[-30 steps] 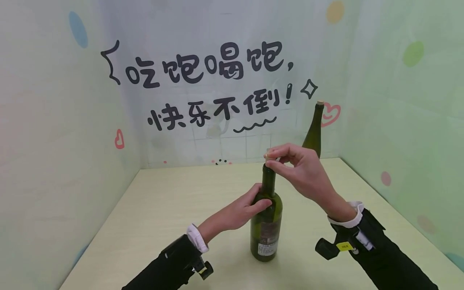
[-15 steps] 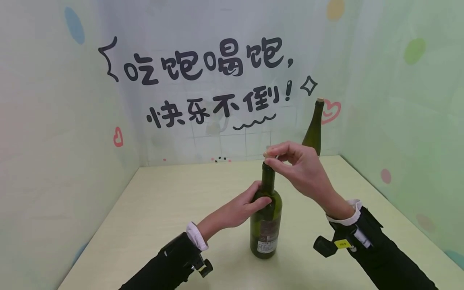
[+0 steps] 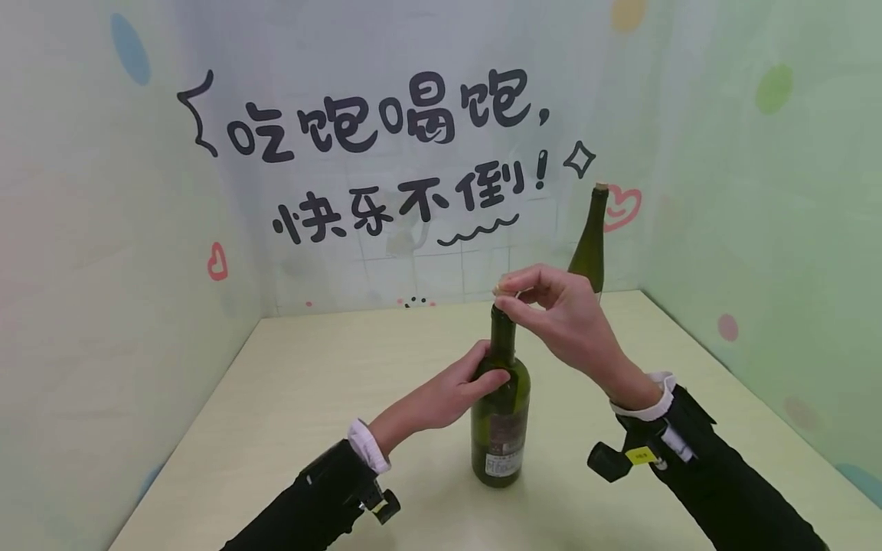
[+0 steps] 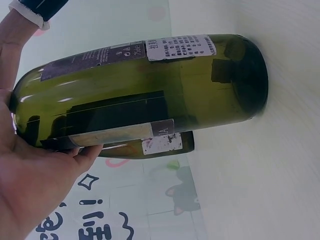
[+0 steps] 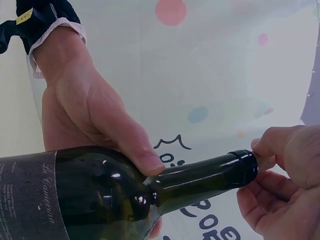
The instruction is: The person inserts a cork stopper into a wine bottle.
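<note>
A green glass wine bottle (image 3: 501, 428) stands upright on the table, with dark and white labels on its side. My left hand (image 3: 441, 394) grips it round the shoulder, the thumb lying across the front. At the mouth, my right hand (image 3: 561, 317) pinches a cork (image 5: 266, 162) between thumb and fingers. In the right wrist view the cork sits at the bottle's opening, part of it showing outside; how deep it goes cannot be seen. The left wrist view shows the bottle's labelled body (image 4: 150, 95) and its base on the tabletop.
A second green bottle (image 3: 589, 245), topped with a cork, stands behind my right hand, its lower part hidden. The pale wooden table (image 3: 331, 367) is bounded by printed cloth walls (image 3: 758, 214) at the back and sides.
The whole scene has shifted slightly left and up in the head view. My right fingers keep pinching the cork, which shows less above the mouth now; the left hand keeps its grip.
</note>
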Demonstrator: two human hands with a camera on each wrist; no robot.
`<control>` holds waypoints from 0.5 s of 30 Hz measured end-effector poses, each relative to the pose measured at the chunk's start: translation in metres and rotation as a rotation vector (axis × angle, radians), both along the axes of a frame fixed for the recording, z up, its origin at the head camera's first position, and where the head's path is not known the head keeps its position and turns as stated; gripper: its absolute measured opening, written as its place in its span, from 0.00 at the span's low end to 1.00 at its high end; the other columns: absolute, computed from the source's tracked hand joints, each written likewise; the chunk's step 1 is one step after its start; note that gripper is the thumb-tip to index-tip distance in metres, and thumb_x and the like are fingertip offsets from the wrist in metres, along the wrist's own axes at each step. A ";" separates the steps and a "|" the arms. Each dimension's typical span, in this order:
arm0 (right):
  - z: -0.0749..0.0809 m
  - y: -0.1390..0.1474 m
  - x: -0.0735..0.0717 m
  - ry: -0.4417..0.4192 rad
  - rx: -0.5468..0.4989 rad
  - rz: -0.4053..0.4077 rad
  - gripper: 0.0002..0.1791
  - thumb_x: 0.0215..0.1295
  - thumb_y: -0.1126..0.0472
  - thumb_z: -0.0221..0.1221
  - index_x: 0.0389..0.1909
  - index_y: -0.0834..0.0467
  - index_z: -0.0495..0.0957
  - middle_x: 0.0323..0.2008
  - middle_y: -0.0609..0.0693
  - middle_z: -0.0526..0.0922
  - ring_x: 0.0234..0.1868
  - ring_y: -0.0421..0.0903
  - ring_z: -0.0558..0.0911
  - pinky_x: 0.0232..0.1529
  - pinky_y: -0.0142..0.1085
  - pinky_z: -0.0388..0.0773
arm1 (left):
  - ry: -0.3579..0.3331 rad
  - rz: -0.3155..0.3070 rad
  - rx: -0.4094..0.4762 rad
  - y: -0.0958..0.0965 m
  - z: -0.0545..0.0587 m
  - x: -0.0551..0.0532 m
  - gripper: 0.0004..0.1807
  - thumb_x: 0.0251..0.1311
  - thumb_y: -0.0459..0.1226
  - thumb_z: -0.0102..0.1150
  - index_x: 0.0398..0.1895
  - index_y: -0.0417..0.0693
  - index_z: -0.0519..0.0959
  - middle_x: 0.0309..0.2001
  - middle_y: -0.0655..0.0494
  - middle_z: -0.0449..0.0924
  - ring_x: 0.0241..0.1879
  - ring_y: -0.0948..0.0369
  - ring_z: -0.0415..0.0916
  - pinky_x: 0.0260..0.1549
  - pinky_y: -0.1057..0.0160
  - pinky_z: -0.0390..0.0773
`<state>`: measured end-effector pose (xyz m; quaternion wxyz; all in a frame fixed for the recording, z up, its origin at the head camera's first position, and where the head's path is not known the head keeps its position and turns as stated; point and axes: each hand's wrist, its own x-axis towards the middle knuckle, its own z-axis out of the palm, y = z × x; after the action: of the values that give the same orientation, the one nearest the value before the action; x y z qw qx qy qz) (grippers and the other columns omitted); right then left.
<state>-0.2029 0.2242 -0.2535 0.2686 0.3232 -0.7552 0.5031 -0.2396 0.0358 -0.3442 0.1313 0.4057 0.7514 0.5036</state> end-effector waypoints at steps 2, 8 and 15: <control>0.000 0.000 0.000 0.001 0.004 -0.008 0.10 0.59 0.61 0.65 0.38 0.62 0.82 0.40 0.49 0.84 0.43 0.42 0.82 0.45 0.38 0.79 | 0.006 0.002 0.003 0.000 -0.001 -0.001 0.23 0.71 0.51 0.44 0.64 0.53 0.59 0.52 0.55 0.69 0.53 0.59 0.71 0.54 0.60 0.70; -0.001 0.001 -0.001 0.005 0.022 -0.027 0.11 0.59 0.59 0.65 0.39 0.61 0.82 0.41 0.45 0.84 0.46 0.40 0.81 0.42 0.36 0.79 | 0.021 0.019 0.006 0.000 -0.004 -0.002 0.24 0.70 0.53 0.43 0.65 0.56 0.59 0.53 0.56 0.70 0.53 0.59 0.72 0.54 0.59 0.71; -0.006 0.009 -0.001 -0.026 0.009 0.041 0.14 0.62 0.62 0.63 0.48 0.60 0.81 0.47 0.46 0.82 0.48 0.44 0.81 0.44 0.37 0.79 | 0.026 0.026 0.024 0.002 0.000 -0.002 0.24 0.70 0.53 0.43 0.65 0.56 0.60 0.53 0.57 0.71 0.53 0.60 0.73 0.54 0.60 0.71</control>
<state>-0.2041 0.2333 -0.2599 0.2470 0.3330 -0.7542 0.5093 -0.2416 0.0374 -0.3443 0.1099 0.4041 0.7521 0.5089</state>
